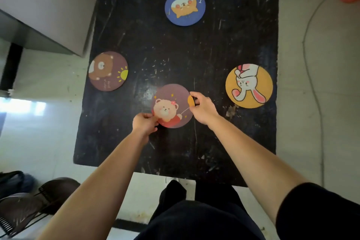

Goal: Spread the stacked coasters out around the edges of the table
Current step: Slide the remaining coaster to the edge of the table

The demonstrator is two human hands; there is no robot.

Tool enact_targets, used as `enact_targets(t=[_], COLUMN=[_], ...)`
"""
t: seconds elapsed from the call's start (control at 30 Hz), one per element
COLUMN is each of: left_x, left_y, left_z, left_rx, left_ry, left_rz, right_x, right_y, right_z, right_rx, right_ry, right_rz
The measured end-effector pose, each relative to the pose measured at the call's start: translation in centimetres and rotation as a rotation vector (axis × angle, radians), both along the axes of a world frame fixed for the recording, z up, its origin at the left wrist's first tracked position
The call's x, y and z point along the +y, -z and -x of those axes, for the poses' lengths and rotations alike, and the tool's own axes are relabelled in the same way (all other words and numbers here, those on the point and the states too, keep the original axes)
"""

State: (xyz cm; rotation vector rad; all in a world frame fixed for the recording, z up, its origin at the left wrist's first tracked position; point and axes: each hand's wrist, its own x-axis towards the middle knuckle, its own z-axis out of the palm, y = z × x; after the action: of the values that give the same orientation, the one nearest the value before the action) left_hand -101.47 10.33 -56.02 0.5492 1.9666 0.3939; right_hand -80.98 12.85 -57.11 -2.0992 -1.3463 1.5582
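Observation:
On the black square table [224, 48] lie round cartoon coasters. A blue dog coaster [185, 7] sits at the far edge, a brown bear coaster [108, 71] at the left edge, a yellow rabbit coaster [249, 85] at the right edge. Nearer me, in the middle, is a mauve coaster with a pink bear [171, 106]. My left hand [145, 122] pinches its near-left rim. My right hand [202, 108] pinches its right rim. I cannot tell whether this coaster rests on the table or is lifted.
A grey cabinet [44, 6] stands off the table's far-left corner. Dark woven chairs [29, 204] are at the lower left on the pale tiled floor. A cable [309, 48] runs along the floor on the right. My dark-trousered legs [194, 216] are at the near edge.

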Motion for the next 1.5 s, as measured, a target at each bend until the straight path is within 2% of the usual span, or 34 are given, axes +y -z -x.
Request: enact_targets(t=[0.1,0.27,0.37,0.53,0.67,0.83,1.07,1.5], left_x=[-3.5,-9.3,-12.1,-14.8,-15.3,-15.8,-15.9,-16.2], left_y=[0.0,0.5,0.9,1.1,1.0,1.0,0.9,0.9], left_z=[1.1,3.3,4.5,5.5,5.6,5.6,5.9,6.0], left_rx=[-0.009,-0.061,-0.087,-0.006,0.063,0.023,-0.021,0.055], left_ry=[0.043,0.055,0.088,0.202,0.289,0.288,0.34,0.468], left_rz=[-0.004,-0.013,-0.048,-0.094,-0.134,-0.146,-0.143,-0.13], right_x=[-3.4,-9.5,-12.9,-16.7,-17.8,-18.8,-19.1,-19.6], right_y=[-0.4,-0.6,-0.5,-0.7,-0.6,-0.5,-0.5,-0.1], right_z=[1.2,3.2,4.6,6.3,6.1,5.6,5.5,5.8], right_rx=[-0.031,-0.068,-0.105,-0.104,-0.091,-0.07,0.017,-0.016], right_ry=[-0.002,0.134,0.12,0.121,0.126,0.073,0.145,0.14], right_rz=[0.034,0.053,0.033,-0.007,0.016,0.024,0.026,0.009])
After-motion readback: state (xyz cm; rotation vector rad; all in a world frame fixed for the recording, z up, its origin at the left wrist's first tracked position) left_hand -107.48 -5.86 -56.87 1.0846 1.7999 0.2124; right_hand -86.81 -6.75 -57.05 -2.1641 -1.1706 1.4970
